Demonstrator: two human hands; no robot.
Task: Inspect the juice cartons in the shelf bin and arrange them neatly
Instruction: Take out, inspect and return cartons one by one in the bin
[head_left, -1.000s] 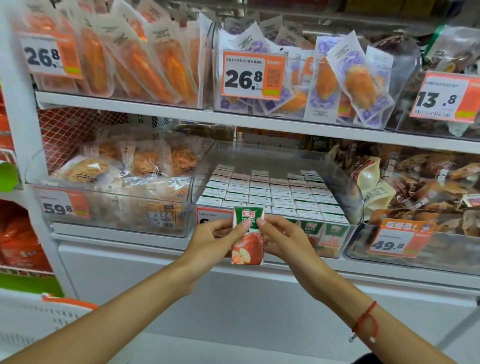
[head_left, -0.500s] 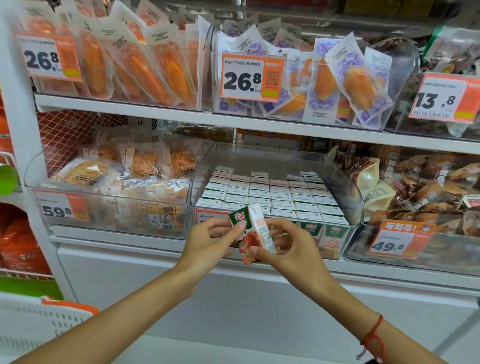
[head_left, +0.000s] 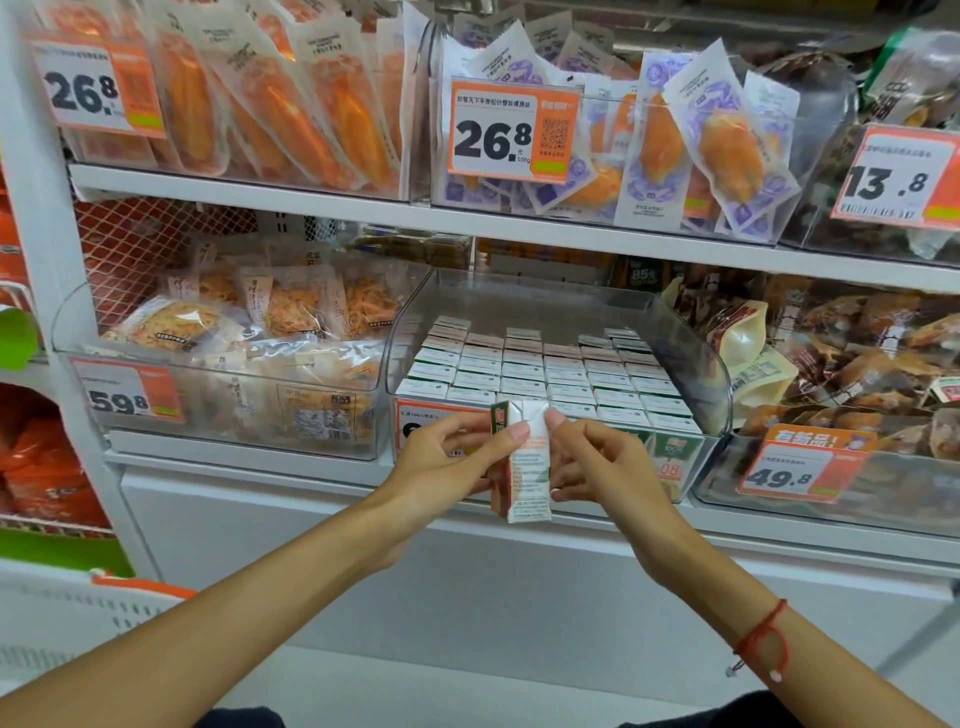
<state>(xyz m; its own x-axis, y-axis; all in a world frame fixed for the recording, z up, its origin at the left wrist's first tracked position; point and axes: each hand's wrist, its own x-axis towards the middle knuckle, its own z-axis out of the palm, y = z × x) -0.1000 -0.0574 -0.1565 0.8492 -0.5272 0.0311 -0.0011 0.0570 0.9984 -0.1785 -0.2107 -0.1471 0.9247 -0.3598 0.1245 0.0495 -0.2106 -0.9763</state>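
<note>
Juice carton before shelf bin

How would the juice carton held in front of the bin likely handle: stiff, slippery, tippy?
The juice carton looks like a rigid flat-sided box, so probably stiff and unlikely to roll. Left hand and right hand hold it by fingertips, suggesting lightness. Being tall and narrow, it may tip if nudged.

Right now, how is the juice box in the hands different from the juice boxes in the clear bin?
The held carton is out in front of the bin, gripped by the left hand and right hand; the binned cartons stand packed in rows inside the clear bin. The held carton shows its white side with small print; the binned cartons show mostly their tops. All are upright and look like the same kind.
</note>
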